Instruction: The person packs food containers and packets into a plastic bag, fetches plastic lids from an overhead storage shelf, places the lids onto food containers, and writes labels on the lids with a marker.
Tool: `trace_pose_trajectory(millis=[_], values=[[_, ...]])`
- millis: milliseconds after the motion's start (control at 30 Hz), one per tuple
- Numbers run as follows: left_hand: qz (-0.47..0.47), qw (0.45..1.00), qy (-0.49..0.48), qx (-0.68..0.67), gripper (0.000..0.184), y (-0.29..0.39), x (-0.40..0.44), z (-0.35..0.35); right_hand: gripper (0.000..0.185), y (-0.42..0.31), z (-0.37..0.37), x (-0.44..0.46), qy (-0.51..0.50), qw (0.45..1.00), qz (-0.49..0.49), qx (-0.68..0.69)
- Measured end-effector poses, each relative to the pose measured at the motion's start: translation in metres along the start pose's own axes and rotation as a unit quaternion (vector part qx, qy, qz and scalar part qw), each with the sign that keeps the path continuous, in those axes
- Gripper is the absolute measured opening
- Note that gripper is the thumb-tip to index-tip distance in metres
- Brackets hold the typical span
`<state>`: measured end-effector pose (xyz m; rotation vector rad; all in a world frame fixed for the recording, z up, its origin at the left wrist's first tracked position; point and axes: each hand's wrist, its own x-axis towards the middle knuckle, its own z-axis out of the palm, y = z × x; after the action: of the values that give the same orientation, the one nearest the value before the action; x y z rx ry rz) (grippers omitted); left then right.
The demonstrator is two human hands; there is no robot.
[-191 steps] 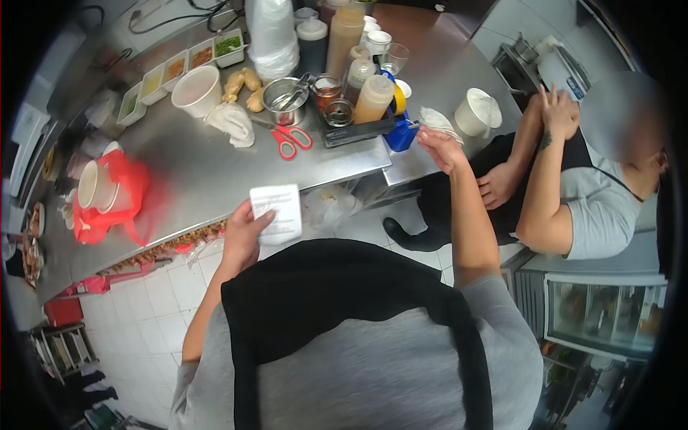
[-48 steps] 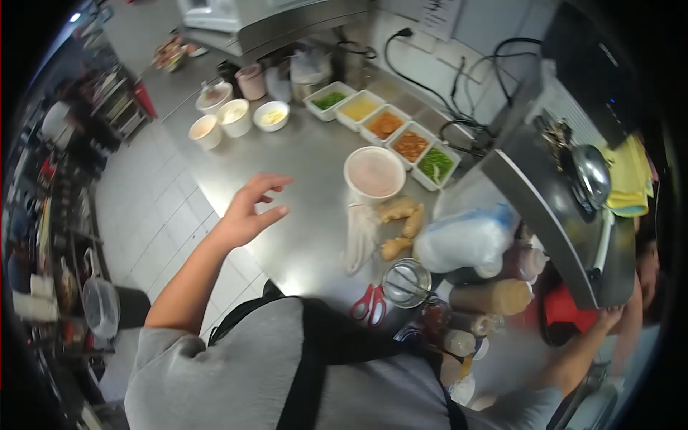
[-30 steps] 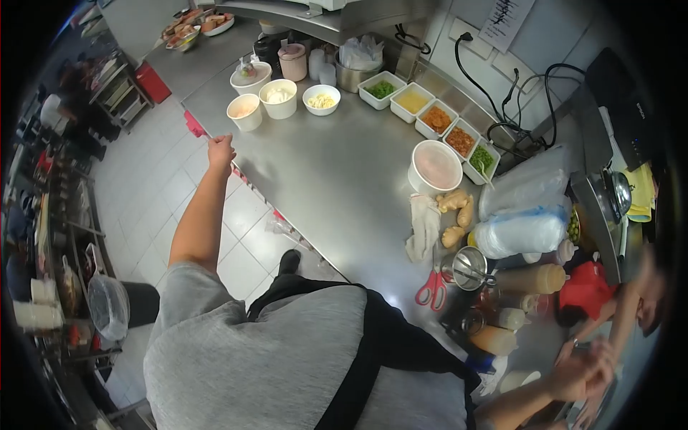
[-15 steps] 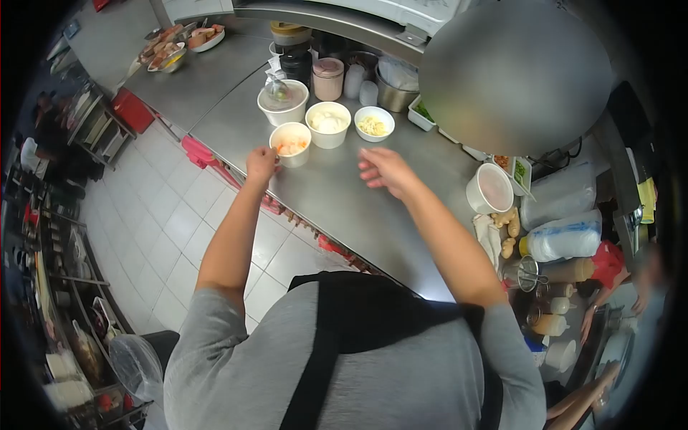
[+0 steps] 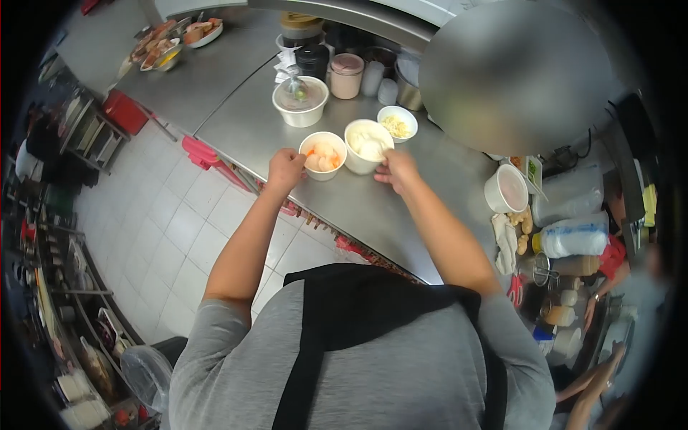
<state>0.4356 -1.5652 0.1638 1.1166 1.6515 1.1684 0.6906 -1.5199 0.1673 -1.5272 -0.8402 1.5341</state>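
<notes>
My left hand [image 5: 287, 169] grips the left rim of a white tub [image 5: 324, 156] holding pale and orange pieces. At the right side of a second white tub [image 5: 367, 146], with white food in it, my right hand [image 5: 396, 170] is closed on the rim. The two tubs stand side by side on the steel counter [image 5: 358, 218]. Just behind them is a small white bowl [image 5: 398, 124] of yellowish pieces. A lidded white tub [image 5: 300, 102] stands behind the left one.
Pink and dark canisters [image 5: 346, 76] line the back. Plates of food [image 5: 203, 32] lie at the far left. On the right are a covered tub [image 5: 506, 188], ginger, a cloth [image 5: 505, 244], scissors [image 5: 515, 290] and bottles. Another person's arms [image 5: 598, 376] show at the right edge.
My right hand has come to the tub of white food and taken its rim. My left hand and the orange-pieces tub appear further right. The view has shifted slightly.
</notes>
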Motion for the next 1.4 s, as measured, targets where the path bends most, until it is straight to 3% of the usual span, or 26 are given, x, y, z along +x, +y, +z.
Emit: trace_pose_trajectory(millis=[67,133,167,300,367,533,600,667,733,767,833,900,967,1067,1233,1267,1333,1367,1400], values=[[0.012,0.999,-0.03,0.001,0.023,0.011,-0.004,0.007,0.014,0.012,-0.045,-0.031,-0.012,1.0,-0.014,0.022],[0.138,0.972,-0.117,0.151,0.026,0.009,0.001,0.021,0.013,0.023,-0.09,-0.068,0.027,0.998,-0.051,0.026],[0.162,0.973,-0.131,0.101,0.028,0.001,0.003,0.04,0.014,0.03,-0.11,-0.079,0.065,0.995,-0.06,0.045],[0.141,0.96,-0.242,0.026,0.023,0.004,0.008,0.111,0.016,0.042,-0.179,-0.132,0.156,0.979,-0.115,0.069],[0.075,0.968,-0.241,-0.006,0.021,0.037,-0.012,0.131,0.018,0.049,-0.196,-0.15,0.208,0.966,-0.124,0.095],[0.064,0.95,-0.305,0.013,0.025,0.025,-0.011,0.174,0.023,0.098,-0.221,-0.148,0.258,0.954,-0.073,0.133],[0.052,0.947,-0.316,0.019,0.03,0.012,-0.013,0.188,0.026,0.104,-0.219,-0.153,0.278,0.945,-0.111,0.128],[0.051,0.955,-0.29,0.022,0.035,0.006,-0.012,0.179,0.029,0.101,-0.216,-0.159,0.27,0.948,-0.128,0.11],[0.07,0.966,-0.246,0.024,0.04,0.006,-0.011,0.164,0.031,0.111,-0.225,-0.161,0.331,0.926,-0.159,0.086],[0.181,0.963,-0.19,0.069,0.04,-0.005,0.003,0.152,0.033,0.121,-0.235,-0.163,0.364,0.911,-0.178,0.075],[0.391,0.904,-0.059,0.162,0.03,-0.005,0.019,0.108,0.035,0.155,-0.27,-0.159,0.442,0.831,-0.281,-0.19],[0.425,0.875,0.069,0.223,0.021,-0.019,0.03,0.068,0.036,0.164,-0.279,-0.166,0.477,0.797,-0.285,-0.237],[0.333,0.901,0.044,0.276,0.017,-0.04,0.038,0.025,0.036,0.166,-0.285,-0.168,0.498,0.777,-0.281,-0.262],[0.284,0.929,0.079,0.223,0.015,-0.057,0.051,0.011,0.035,0.159,-0.281,-0.165,0.506,0.769,-0.279,-0.275],[0.33,0.894,0.082,0.292,0.017,-0.041,0.036,0.018,0.031,0.155,-0.274,-0.166,0.499,0.765,-0.298,-0.277],[0.333,0.894,0.082,0.29,0.017,-0.042,0.036,0.018,0.027,0.151,-0.276,-0.165,0.506,0.758,-0.345,-0.224],[0.322,0.917,0.071,0.226,0.02,-0.053,0.045,0.014,0.021,0.081,-0.26,-0.171,0.51,0.728,-0.443,-0.114],[0.316,0.926,0.063,0.195,0.021,-0.058,0.051,0.008,0.015,0.042,-0.263,-0.172,0.467,0.759,-0.45,-0.063],[0.279,0.929,0.081,0.229,0.023,-0.059,0.053,-0.001,0.014,-0.019,-0.244,-0.189,0.445,0.762,-0.461,-0.094]])
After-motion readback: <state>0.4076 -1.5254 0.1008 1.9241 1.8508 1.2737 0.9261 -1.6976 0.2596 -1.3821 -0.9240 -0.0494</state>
